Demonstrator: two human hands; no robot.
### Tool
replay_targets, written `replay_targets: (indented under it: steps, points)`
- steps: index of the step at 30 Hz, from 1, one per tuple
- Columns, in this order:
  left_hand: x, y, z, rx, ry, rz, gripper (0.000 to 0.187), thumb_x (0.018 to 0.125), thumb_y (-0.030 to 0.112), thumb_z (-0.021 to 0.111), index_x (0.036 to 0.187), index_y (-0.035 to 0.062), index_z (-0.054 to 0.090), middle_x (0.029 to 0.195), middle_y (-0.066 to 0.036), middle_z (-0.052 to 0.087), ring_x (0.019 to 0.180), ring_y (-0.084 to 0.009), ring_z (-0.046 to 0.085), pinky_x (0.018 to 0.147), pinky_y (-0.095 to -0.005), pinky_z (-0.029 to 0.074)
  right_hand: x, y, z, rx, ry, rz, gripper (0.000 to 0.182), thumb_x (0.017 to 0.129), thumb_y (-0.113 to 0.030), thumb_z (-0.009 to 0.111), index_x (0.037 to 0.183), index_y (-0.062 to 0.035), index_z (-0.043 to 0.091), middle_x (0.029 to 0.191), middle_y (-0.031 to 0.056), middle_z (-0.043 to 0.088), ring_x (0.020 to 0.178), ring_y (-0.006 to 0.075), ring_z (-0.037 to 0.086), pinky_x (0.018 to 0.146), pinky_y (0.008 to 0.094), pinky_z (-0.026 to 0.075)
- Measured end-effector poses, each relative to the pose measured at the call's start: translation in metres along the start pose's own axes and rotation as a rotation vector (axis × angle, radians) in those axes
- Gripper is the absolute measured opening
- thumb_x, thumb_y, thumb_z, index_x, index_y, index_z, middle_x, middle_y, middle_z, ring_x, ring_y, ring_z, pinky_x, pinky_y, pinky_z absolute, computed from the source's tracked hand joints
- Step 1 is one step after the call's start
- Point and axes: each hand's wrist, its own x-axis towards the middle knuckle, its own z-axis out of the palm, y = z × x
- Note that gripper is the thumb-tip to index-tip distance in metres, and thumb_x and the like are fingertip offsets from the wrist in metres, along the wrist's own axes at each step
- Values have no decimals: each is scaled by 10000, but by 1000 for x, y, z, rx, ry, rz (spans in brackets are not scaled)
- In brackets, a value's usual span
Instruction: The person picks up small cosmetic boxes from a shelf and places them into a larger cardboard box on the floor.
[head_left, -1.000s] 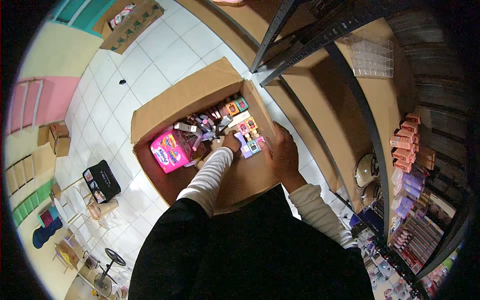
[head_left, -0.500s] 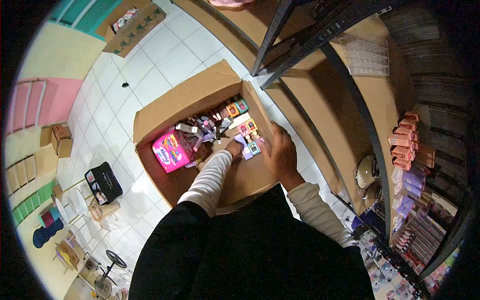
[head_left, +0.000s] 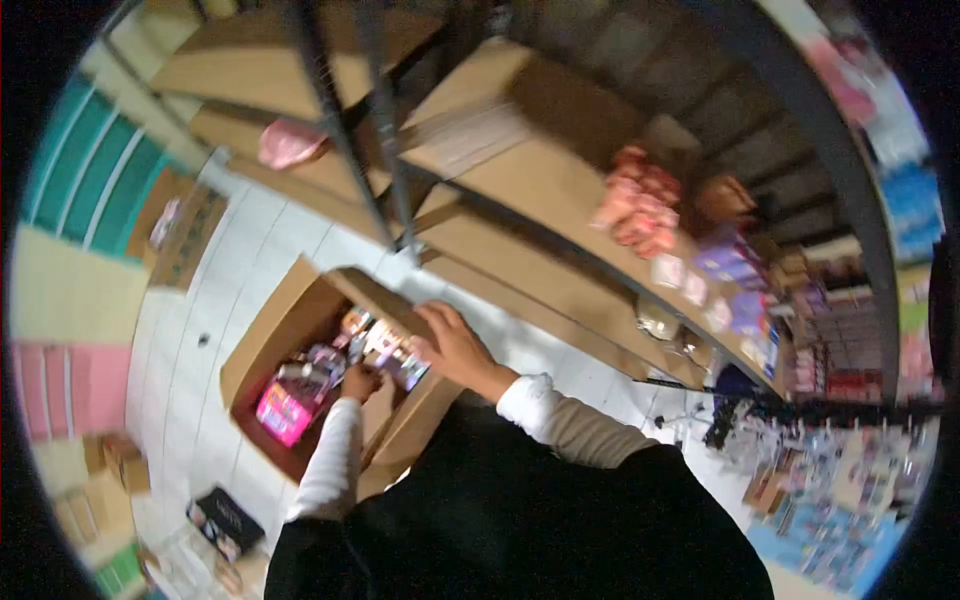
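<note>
A cardboard box stands open on the floor in front of me. My right hand grips its right wall, the fingers over the top edge. My left hand is down inside the box, beside small colourful boxes; blur hides its fingers and whatever may be in them. A bright pink pack lies at the left end of the box. Between the pack and the small boxes is a jumble of small cosmetic items, smeared by motion.
Shelving runs along the right, bearing orange-pink boxes and purple packs. Its dark post rises beyond the box. A black case lies on the tiled floor at left, and another carton stands farther back.
The view has swung right and up, so the box sits lower and farther left, and more shelving shows. My left hand stays inside the box and my right hand on its wall.
</note>
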Motion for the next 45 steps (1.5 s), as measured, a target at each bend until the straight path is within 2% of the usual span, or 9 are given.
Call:
replay_targets:
  steps: [5,9,10,16,19,28,34,39,45]
  points:
    - [-88,97,8,115,353,328,168,761,117,677,674,6,587,596,-40,562,448,-92,427,405,-249,340,-33,2,-147,-129,128,122,167,841,-159,525,936,-43,597,906,157,615,773,343,597,726,409,477]
    - [-146,168,41,68,535,276,365,868,264,576,637,-18,572,548,-22,516,485,-84,452,436,-272,365,-72,25,-274,-158,423,261,200,801,-62,507,988,-43,577,965,152,609,853,320,593,761,412,468]
    - [-148,167,46,11,553,343,375,888,280,545,657,-13,583,556,-28,520,489,-80,454,435,-272,368,-79,29,-308,-391,600,-10,236,812,-60,466,1030,-76,556,892,156,606,812,317,596,718,410,476]
    - [-162,201,94,192,648,629,304,927,230,449,863,-55,536,741,-111,568,678,-171,514,636,-322,417,-108,72,-446,-724,329,628,534,692,-230,678,1181,-99,510,1106,161,553,1099,351,465,912,451,374]
    - [-162,217,122,138,489,735,138,887,117,496,958,0,513,851,-105,557,774,-177,524,679,-292,420,-115,133,-450,-1173,515,209,581,661,-323,705,1185,-142,532,1130,160,548,1126,362,445,972,427,345]
    - [-236,322,235,236,144,892,245,791,68,618,1011,6,532,887,-107,559,853,-215,548,766,-303,437,-117,100,-451,-656,240,568,403,636,-270,727,1001,-122,640,1142,129,530,1113,313,453,913,496,342]
    - [-258,376,279,412,50,1197,532,724,103,699,1194,45,457,1007,-117,574,974,-267,535,826,-337,426,-124,17,-429,-535,446,-67,266,669,-276,729,868,-118,652,1090,98,549,1084,295,462,925,414,348]
    - [-248,381,314,195,-150,1064,574,754,138,701,1224,3,401,1139,-162,533,1032,-214,536,828,-340,454,-115,4,-372,-170,233,-179,252,677,-238,727,862,-93,637,1133,99,516,1114,289,443,951,411,331]
    - [-235,354,304,-81,-304,751,361,858,103,584,1168,2,429,939,-55,569,851,-116,549,755,-269,470,-104,28,-363,-88,203,-201,283,686,-239,727,888,-63,635,1098,122,553,1095,293,473,923,394,369]
